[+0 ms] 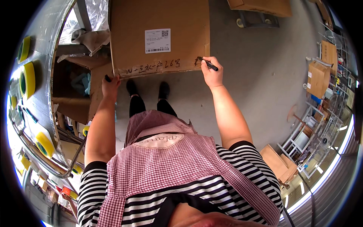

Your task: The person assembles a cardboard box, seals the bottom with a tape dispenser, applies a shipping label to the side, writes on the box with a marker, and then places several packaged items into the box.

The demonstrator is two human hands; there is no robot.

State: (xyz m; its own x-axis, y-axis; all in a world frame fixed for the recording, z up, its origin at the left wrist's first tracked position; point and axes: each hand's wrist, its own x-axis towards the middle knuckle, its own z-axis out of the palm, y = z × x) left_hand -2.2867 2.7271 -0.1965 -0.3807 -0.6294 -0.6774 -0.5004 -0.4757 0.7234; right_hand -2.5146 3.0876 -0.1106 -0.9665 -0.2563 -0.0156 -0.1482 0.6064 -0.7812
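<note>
A large brown cardboard box [130,22] stands in front of me, with a white printed label [157,41] on it and black handwriting along its near edge. My right hand [213,73] grips a black marker pen [210,65] at the box's near right corner, its tip at the last mark of the writing. At the near left corner, my left hand [110,87] is closed around a small black marker cap [108,78], its fingers against the box edge.
On the left, a metal table [43,72] bears several yellow tape rolls [28,80]. Beneath it sits an open carton [72,104]. A wheeled trolley [259,20] carries a box at the far right. Shelving and cartons [318,79] line the right side.
</note>
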